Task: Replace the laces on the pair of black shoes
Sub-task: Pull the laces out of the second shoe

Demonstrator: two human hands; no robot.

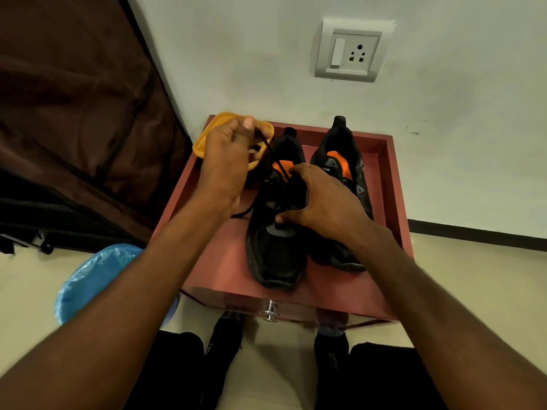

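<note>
Two black shoes point(276, 232) on the red tabletop point(225, 261), toes toward the wearer of the camera, heels toward the white wall point(236, 54). Near shoe at mid-tabletop, partly laced; second shoe point(340, 161) just beside it on its right, orange insole showing, partly hidden behind the right forearm.

Left hand point(228, 161) raised over the tabletop's far left part, thumb and fingers pinched together on a black lace point(273, 156). Lace stretched taut from the pinch down to the upper eyelets of the near shoe. Loose lace end point(244, 213) trailing onto the tabletop on the left of that shoe.

Right hand point(321, 199) laid over the lacing of the near shoe, fingers curled round its upper, thumb pressed near the grey toe patch, fingertips at the tongue.

Orange plastic container point(225, 119) at the tabletop's far left corner, largely hidden behind the left hand. Contents could not be told.

Metal knob point(270, 312) on the front face below the tabletop. Blue plastic bag point(94, 279) on the floor left of the tabletop. Dark brown fabric point(74, 99) beyond it. Socket and switch plate point(352, 50) on the wall above the tabletop. Two socked feet point(225, 344) on the floor in front of the tabletop.
</note>
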